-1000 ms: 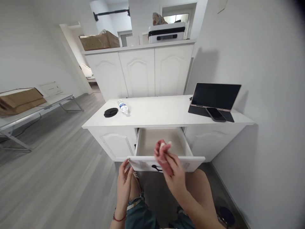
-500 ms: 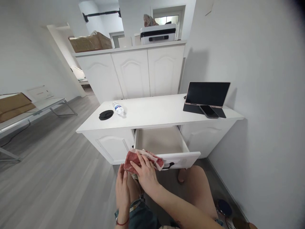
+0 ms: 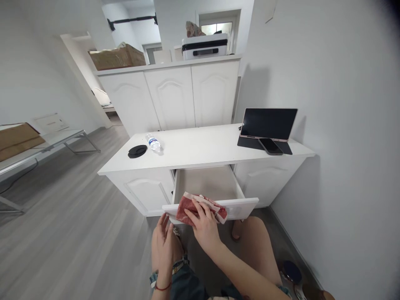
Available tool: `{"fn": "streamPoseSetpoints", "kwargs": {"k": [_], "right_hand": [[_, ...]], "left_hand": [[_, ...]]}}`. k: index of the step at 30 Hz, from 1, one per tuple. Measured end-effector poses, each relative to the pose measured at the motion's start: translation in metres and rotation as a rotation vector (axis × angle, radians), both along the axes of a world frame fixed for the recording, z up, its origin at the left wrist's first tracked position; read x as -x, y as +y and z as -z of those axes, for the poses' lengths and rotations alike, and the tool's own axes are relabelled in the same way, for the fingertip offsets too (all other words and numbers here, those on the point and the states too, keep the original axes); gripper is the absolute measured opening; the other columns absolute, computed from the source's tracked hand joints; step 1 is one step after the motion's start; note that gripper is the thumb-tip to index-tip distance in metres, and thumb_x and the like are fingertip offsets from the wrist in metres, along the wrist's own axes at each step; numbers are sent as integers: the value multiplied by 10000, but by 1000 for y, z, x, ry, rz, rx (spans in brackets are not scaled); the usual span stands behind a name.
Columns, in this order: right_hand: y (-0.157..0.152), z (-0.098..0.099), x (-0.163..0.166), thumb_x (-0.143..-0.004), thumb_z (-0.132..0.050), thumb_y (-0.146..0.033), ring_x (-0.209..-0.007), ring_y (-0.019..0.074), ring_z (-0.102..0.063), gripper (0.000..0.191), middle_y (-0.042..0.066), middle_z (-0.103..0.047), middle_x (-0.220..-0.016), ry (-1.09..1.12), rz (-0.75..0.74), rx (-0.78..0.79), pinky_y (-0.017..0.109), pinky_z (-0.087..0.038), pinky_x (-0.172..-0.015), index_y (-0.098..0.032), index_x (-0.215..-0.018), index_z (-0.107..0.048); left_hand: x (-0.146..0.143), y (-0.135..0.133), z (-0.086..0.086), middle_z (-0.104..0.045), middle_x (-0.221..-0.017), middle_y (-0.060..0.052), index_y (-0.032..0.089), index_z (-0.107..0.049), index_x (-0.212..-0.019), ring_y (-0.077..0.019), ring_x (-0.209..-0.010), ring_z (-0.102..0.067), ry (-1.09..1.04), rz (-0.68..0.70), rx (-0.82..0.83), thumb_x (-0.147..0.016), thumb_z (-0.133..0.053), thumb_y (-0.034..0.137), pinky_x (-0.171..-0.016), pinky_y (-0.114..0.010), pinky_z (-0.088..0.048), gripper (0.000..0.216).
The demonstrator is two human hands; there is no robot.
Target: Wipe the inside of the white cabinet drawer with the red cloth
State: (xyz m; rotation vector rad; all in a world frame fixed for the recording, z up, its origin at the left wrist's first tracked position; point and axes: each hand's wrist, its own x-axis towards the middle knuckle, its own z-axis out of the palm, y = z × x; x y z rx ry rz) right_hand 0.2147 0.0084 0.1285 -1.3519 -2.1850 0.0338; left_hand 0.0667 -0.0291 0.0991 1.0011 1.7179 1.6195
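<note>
My right hand (image 3: 204,225) holds a folded red and white cloth (image 3: 186,207) flat against the front panel of a pulled-out white drawer (image 3: 239,207). Its fingers lie over the cloth, which covers the drawer's handle. Inside, the drawer shows a bare pale bottom. My left hand (image 3: 162,239) is by the lower left corner of the panel, its fingers loosely bent and apart. Nothing is in that hand; whether its fingertips touch the panel I cannot tell.
On the white desk top (image 3: 193,146) are a water bottle (image 3: 153,143), a black round object (image 3: 137,151), a tablet (image 3: 269,123) and a phone (image 3: 270,146). A wall (image 3: 340,125) stands close on the right. My knees are just below the drawer.
My right hand and the cloth have slid right along the drawer front, now covering the black handle. My left hand has come away from the cloth and sits at the panel's left end.
</note>
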Motion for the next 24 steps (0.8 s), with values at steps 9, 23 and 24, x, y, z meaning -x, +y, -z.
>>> {"fn": "streamPoseSetpoints", "kwargs": {"k": [9, 23, 24], "right_hand": [[2, -7, 2, -829, -535, -149, -1262, 276, -347, 442, 25, -396, -1440, 47, -11, -15, 467, -384, -984, -324, -1234, -556], [-29, 31, -50, -849, -521, -253, -1054, 215, -554, 201, 114, -603, -1092, 480, -105, -108, 393, -475, -888, -191, -1039, -542], [-34, 41, -53, -864, -494, -261, -968, 204, -582, 155, 99, -616, -999, 582, -25, -71, 374, -494, -835, -193, -996, -538]], "left_hand": [[-17, -6, -42, -424, -1429, -67, 235, -396, -1358, -228, -1322, -360, 747, 227, -91, -879, -410, 215, -1063, -407, -353, 479], [-26, 30, -58, -456, -1373, -89, 296, -247, -1441, -283, -1318, -334, 1526, 415, -30, -797, -387, 30, -1000, -478, -397, 711], [-29, 34, -55, -481, -1336, -95, 299, -271, -1433, -293, -1296, -360, 1523, 386, -27, -797, -396, 29, -988, -487, -403, 702]]}}
